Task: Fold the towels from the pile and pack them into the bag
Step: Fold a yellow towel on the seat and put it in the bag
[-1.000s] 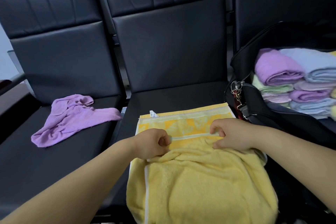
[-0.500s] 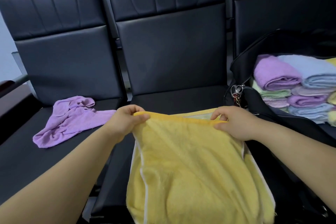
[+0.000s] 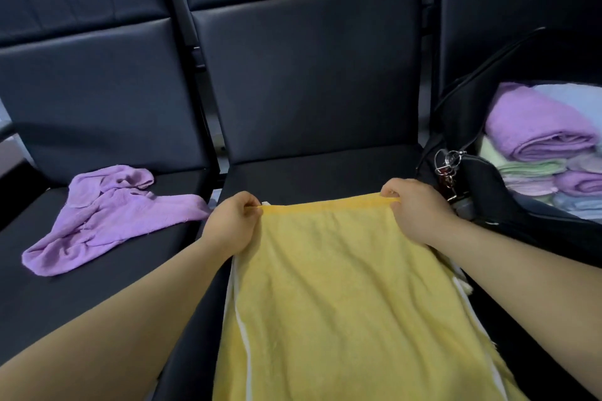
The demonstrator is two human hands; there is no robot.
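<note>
A crumpled purple towel [image 3: 107, 215] lies on the left seat [image 3: 65, 296], not yet folded. The left hand [image 3: 233, 225] pinches one far corner of the yellow towel [image 3: 342, 296], which lies over the middle seat [image 3: 309, 179], and the right hand [image 3: 420, 212] pinches the other. This looks like a first fold; next, lay the edge square. The open bag [image 3: 488, 192] at right holds folded towels [image 3: 537, 127], and nothing blocks the way to it.

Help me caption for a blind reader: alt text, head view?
Left hand and right hand pinch the yellow towel by its far edge over the middle seat. A purple towel lies on the left seat; folded towels sit in the black bag.
</note>
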